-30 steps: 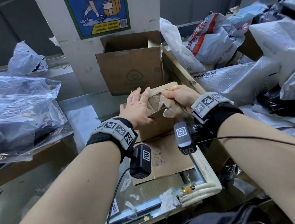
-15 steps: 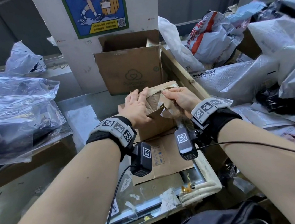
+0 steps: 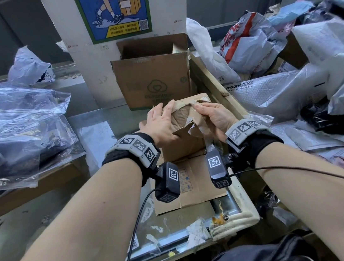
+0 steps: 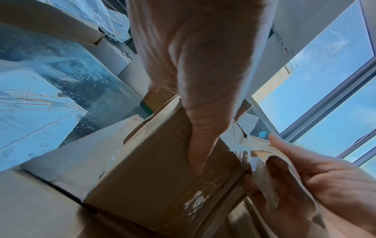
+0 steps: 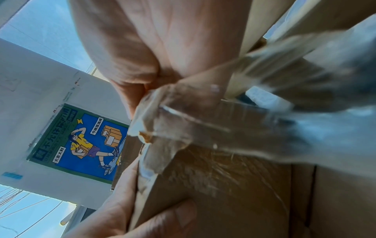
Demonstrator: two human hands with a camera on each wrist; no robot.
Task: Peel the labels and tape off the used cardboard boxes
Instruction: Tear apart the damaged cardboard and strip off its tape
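A small brown cardboard box stands on a flattened carton at the table's middle. My left hand holds its left top corner, fingers laid over the top and thumb on the near face. My right hand pinches a strip of clear tape that is partly lifted off the box top and hangs crumpled down the near face. In the left wrist view the tape runs from the box edge into the right hand. In the right wrist view the tape stretches from the pinch across the box.
A larger open cardboard box stands just behind, against a white pillar. The flattened carton lies on the glass table. Clear plastic bags are piled at left, and mailer bags at right. Tape scraps litter the front edge.
My right hand has crept slightly farther along the box top with the tape in its pinch. The left hand has kept its hold on the box.
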